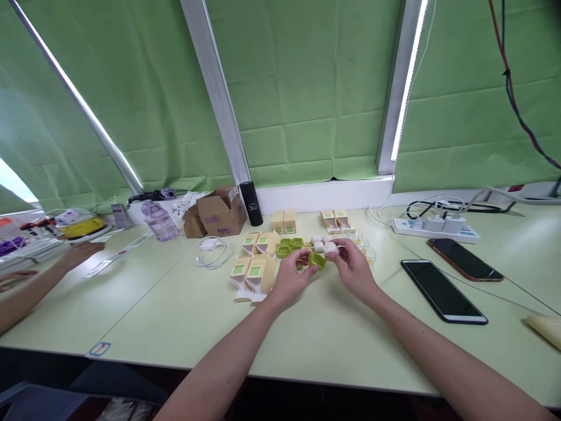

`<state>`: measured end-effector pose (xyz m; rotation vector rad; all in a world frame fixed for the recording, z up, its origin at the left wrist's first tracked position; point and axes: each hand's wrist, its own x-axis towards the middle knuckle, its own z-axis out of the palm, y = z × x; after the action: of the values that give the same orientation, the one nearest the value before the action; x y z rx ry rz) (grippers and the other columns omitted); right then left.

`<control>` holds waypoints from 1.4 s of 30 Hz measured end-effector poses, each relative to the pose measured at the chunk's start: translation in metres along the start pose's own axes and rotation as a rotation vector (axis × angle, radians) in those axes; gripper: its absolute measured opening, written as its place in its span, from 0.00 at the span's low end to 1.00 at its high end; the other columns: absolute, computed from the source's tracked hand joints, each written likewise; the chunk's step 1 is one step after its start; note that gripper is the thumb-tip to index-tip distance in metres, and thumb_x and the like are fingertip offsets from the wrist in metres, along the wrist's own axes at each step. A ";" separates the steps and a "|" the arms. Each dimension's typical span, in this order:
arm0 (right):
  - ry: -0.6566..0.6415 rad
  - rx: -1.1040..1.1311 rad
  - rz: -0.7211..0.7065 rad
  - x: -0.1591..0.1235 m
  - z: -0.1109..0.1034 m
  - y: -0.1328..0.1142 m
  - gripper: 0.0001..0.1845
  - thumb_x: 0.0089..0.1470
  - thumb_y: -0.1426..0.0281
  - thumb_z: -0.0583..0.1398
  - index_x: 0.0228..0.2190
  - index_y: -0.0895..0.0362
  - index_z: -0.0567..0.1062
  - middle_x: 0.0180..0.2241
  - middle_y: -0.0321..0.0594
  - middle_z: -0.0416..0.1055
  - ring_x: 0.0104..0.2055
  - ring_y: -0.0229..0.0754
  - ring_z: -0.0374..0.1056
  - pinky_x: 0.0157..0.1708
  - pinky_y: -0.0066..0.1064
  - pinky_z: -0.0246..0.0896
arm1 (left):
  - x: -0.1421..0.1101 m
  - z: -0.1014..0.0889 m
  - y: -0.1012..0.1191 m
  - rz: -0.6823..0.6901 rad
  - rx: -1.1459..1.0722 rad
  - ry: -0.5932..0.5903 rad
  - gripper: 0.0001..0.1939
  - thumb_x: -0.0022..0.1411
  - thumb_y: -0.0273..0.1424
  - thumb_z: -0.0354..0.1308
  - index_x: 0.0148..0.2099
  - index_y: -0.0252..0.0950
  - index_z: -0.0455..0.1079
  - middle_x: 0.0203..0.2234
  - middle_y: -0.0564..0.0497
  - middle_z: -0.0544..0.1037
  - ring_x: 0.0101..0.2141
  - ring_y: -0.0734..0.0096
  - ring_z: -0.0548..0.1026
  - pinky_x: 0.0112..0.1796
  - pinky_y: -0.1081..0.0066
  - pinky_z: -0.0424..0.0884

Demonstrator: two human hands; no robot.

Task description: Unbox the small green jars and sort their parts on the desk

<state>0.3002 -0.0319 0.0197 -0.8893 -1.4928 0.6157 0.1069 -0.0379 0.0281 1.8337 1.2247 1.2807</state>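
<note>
My left hand (293, 277) is closed on a small green cup (317, 261), tilted with its opening toward me. Close beside it, my right hand (352, 266) pinches a small white rounded piece (330, 248); its exact kind I cannot make out. Just beyond the hands lie more white pieces (318, 247) and several green cups (284, 251) set side by side. To the left of my left hand stand several cream boxes (260, 270) with green squares and open flaps. Clear plastic holders (370, 254) with yellow bits sit behind my right hand, partly hidden by it.
At the back are closed cream boxes (284, 221), a black cylinder (251, 203), a cardboard box (221, 211) and a bottle (159, 221). Two phones (442, 290) and a power strip (436, 229) lie right. Another person's hand (83, 254) reaches in at left.
</note>
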 end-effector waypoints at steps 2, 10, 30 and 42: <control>0.066 0.147 0.107 0.005 -0.005 -0.001 0.23 0.60 0.50 0.64 0.48 0.53 0.74 0.43 0.44 0.78 0.42 0.47 0.75 0.44 0.43 0.74 | 0.002 -0.002 -0.003 -0.027 -0.015 0.033 0.19 0.59 0.35 0.70 0.52 0.35 0.75 0.47 0.41 0.81 0.44 0.59 0.80 0.49 0.57 0.77; 0.040 0.683 0.408 0.011 -0.010 -0.002 0.22 0.50 0.49 0.70 0.38 0.53 0.81 0.42 0.45 0.80 0.41 0.48 0.75 0.37 0.41 0.75 | 0.003 -0.003 -0.002 -0.005 -0.168 0.065 0.22 0.60 0.33 0.70 0.55 0.35 0.73 0.52 0.40 0.79 0.48 0.61 0.80 0.52 0.59 0.77; 0.005 0.792 0.520 0.008 -0.010 -0.017 0.27 0.42 0.53 0.76 0.43 0.49 0.80 0.42 0.41 0.79 0.45 0.47 0.72 0.39 0.36 0.69 | 0.004 -0.006 -0.001 0.080 -0.260 0.152 0.22 0.58 0.30 0.69 0.55 0.37 0.73 0.51 0.42 0.78 0.51 0.60 0.76 0.51 0.63 0.75; 0.012 0.568 0.342 0.007 -0.007 -0.018 0.29 0.44 0.55 0.75 0.47 0.48 0.80 0.39 0.37 0.74 0.43 0.43 0.70 0.46 0.42 0.73 | 0.004 -0.005 -0.002 0.095 -0.235 0.152 0.21 0.59 0.31 0.69 0.55 0.37 0.73 0.50 0.42 0.78 0.51 0.59 0.77 0.50 0.62 0.75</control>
<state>0.3044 -0.0372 0.0396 -0.6959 -1.0681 1.2117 0.1019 -0.0340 0.0295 1.6671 1.0229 1.5705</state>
